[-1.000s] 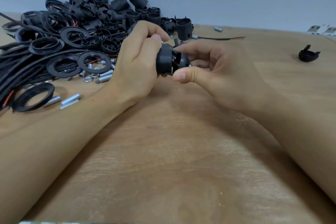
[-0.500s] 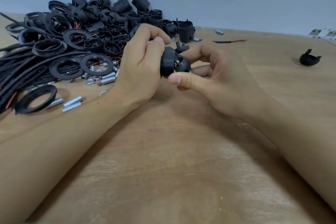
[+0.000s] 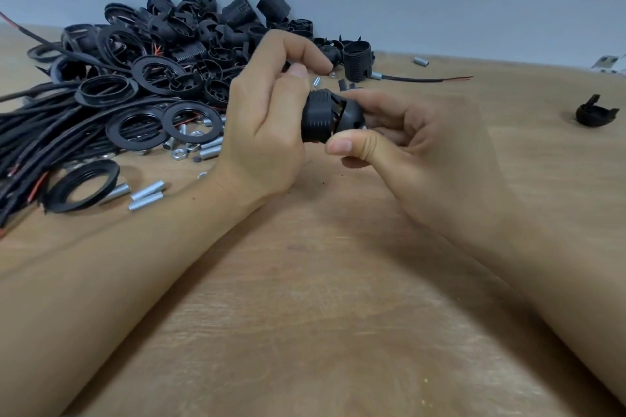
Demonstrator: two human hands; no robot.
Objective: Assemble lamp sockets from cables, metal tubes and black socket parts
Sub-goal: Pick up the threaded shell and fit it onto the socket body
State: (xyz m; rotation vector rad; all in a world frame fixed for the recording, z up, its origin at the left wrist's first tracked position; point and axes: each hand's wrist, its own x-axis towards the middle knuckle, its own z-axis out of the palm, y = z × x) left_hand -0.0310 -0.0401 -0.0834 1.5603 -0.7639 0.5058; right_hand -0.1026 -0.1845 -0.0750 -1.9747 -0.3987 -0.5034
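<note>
Mid-frame, just above the table (image 3: 338, 315): my left hand (image 3: 264, 132) has its fingers curled round the ribbed socket body (image 3: 316, 118), thumb up top; my right hand (image 3: 416, 145) pinches the domed socket cap (image 3: 352, 115) between thumb and curled fingers. The two halves touch but aren't seated, with a gap showing at the seam and the cap sitting slightly tilted. Something red shows in that gap, probably a wire, but the view is too poor to be sure. Risks from here: if I force it while cocked, the cap goes on crooked or a clip lug snaps; anything caught in the seam gets crushed; my right-hand grip is on a smooth dome, so it could slip and pop the cap off toward the lower frame. I judge it needs squaring up before more pressure. Room: centre, bottom and right of the frame are open wood, fine for my elbows and for setting the part down. Left and upper left are crowded with the pile of black parts (image 3: 176, 44), cables (image 3: 50, 132), rings (image 3: 189, 122) and metal tubes (image 3: 147, 189), close by my left wrist, so a sweep that way scatters tubes. A loose black cap (image 3: 594, 113) lies at far right, well apart.
</note>
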